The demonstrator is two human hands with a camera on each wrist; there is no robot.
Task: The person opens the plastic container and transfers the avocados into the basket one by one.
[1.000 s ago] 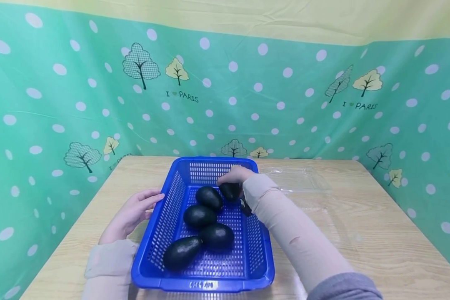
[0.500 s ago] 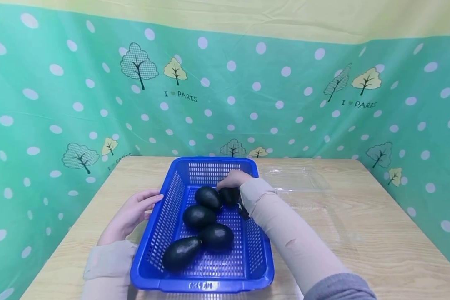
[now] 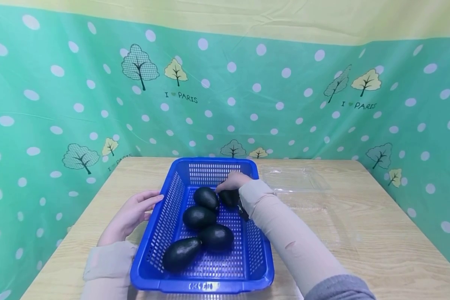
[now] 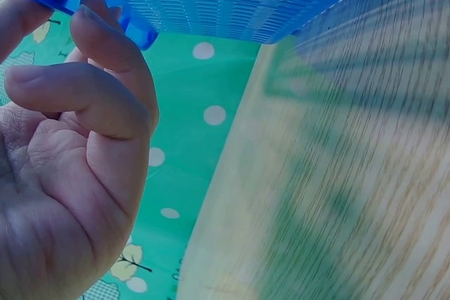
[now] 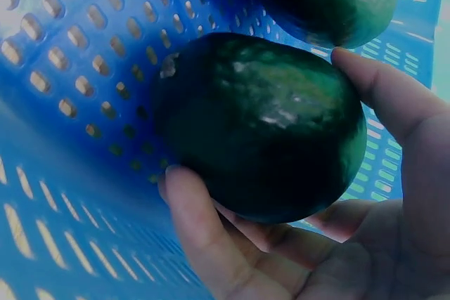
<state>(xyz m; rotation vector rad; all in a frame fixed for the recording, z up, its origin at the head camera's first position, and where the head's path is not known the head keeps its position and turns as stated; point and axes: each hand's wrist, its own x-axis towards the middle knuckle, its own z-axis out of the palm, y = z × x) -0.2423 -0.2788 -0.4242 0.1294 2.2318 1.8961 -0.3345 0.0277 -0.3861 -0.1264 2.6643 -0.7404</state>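
Several dark avocados lie in a deep blue plastic basket. In the head view my right hand reaches into the basket's far right part and grips one avocado. The right wrist view shows the thumb on one side of it and fingers curled round the other, close over the slotted floor. Another avocado lies just left of that hand, and more avocados sit nearer the front. Outside the left wall, my left hand touches the rim with loosely bent fingers.
Right of the basket, clear plastic trays lie on the wooden table, partly behind my right forearm. A green dotted curtain hangs behind the table and along both sides.
My right hand has moved slightly down and toward me with its avocado. The avocado beside it has shifted a little left and turned, showing its stem end. The left hand stays at the rim.
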